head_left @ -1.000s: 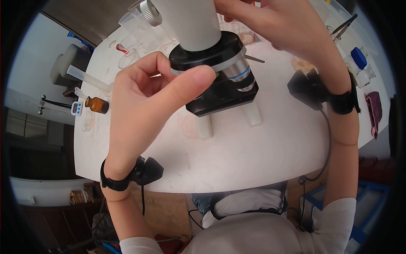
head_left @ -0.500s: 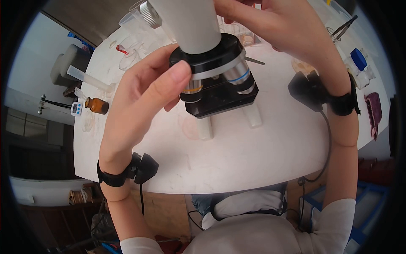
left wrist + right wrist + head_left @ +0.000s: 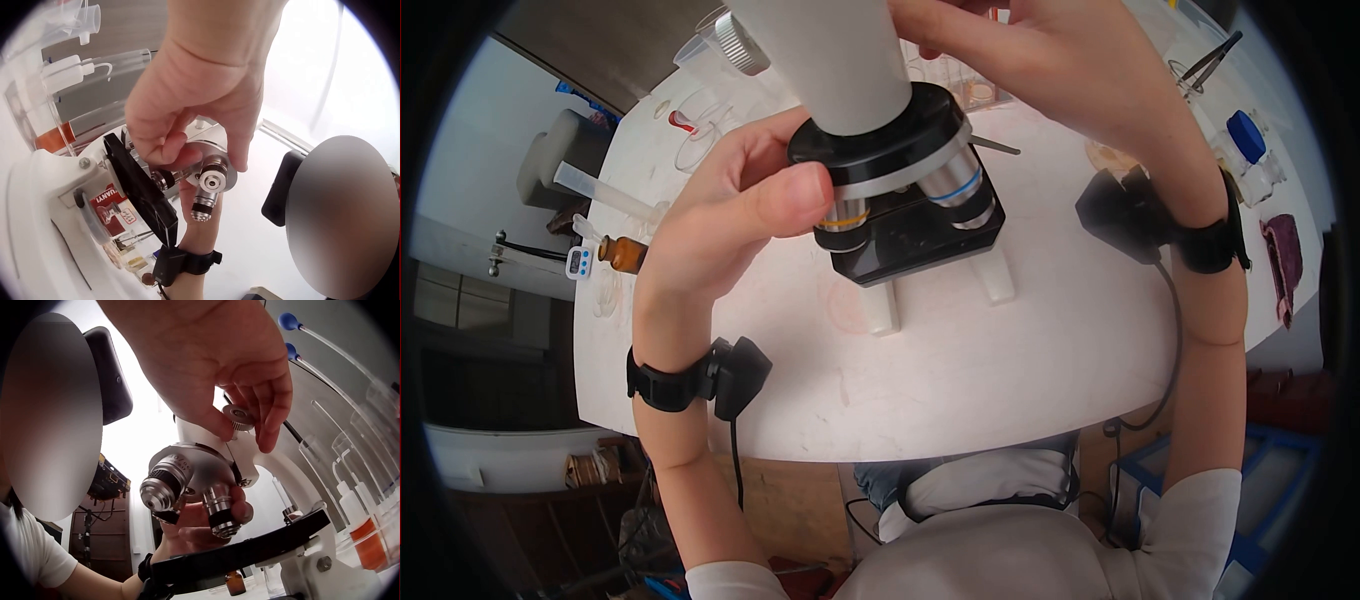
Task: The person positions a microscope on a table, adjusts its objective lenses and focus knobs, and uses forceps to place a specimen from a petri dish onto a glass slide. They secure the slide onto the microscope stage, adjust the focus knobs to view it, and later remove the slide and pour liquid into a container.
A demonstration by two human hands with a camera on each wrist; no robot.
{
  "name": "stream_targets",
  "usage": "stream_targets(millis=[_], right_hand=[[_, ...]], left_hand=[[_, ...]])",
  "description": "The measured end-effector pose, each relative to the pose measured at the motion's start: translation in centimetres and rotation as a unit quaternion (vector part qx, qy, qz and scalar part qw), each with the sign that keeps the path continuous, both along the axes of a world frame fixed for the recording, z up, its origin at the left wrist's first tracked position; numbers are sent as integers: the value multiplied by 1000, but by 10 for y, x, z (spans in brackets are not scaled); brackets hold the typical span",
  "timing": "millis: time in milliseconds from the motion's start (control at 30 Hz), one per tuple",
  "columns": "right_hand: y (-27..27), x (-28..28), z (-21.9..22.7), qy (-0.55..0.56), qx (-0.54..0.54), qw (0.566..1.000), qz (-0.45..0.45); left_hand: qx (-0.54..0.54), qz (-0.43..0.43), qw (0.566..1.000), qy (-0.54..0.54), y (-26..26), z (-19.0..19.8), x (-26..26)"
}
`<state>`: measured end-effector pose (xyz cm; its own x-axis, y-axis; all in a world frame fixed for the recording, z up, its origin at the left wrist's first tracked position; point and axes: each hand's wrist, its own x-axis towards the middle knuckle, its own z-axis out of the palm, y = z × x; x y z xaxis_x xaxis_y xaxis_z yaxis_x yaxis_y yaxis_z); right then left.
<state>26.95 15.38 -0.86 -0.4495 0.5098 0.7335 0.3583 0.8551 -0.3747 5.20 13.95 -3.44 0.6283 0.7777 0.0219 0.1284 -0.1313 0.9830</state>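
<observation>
A white microscope stands on the table, its black stage below a round nosepiece with objectives, one ringed yellow and one ringed blue. My left hand holds the nosepiece by its left edge, thumb in front; in the left wrist view the left hand has its thumb and bent fingers on either side of it. In the head view the microscope tube partly hides the fingers of my right hand. The right wrist view shows the right hand pinching a round side knob.
A brown bottle, a small timer and a plastic cylinder are at the left. Glassware stands behind. At the right lie a blue-capped jar, tweezers and a dark red cloth.
My left thumb has drawn back leftward along the nosepiece, and the yellow-ringed objective has come into view. The microscope sits slightly lower and further left in the head view. My right hand stays near the knob.
</observation>
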Motion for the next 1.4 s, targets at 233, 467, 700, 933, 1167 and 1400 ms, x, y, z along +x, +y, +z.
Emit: stream_targets(millis=[233,467,700,933,1167,1400], right_hand=[[5,4,3,16,-122,989,78],[0,-1,0,6,-20,1000,10],[0,15,22,-8,-205,970,133],[1,5,1,4,-7,1000,-2],[1,2,9,13,-96,995,38],[0,11,16,22,-176,976,127]], left_hand=[[-9,6,1000,0,-2,4,4],[49,116,991,45,-24,8,22],[25,160,986,-42,-33,7,14],[59,218,972,67,-50,13,8],[32,227,972,48,-52,11,6],[8,148,988,46,-43,12,7]])
